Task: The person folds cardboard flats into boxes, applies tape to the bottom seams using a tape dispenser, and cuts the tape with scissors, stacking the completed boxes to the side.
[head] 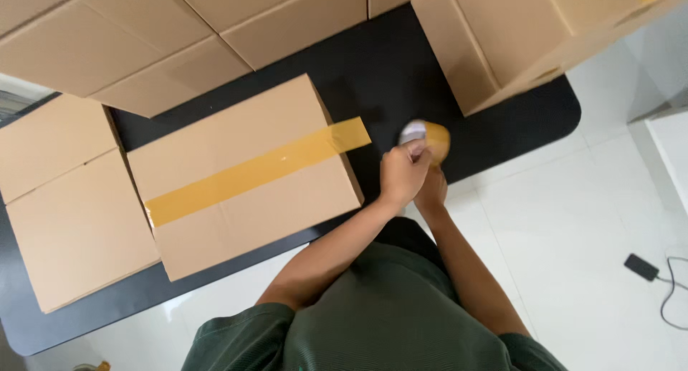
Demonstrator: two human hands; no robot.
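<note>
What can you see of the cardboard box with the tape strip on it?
The taped box is plain brown cardboard, lying flat and turned at an angle on the black table. Its top flaps are shut, and a strip of yellowish-brown tape runs lengthwise along the seam, its right end sticking out past the box edge. Neither hand touches it; other boxes sit close on the left and behind.

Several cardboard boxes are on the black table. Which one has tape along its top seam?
The cardboard box in the middle, nearest the hands: a yellow-brown tape strip runs along its seam and overhangs its right edge. The other boxes' visible seams are bare.
</note>
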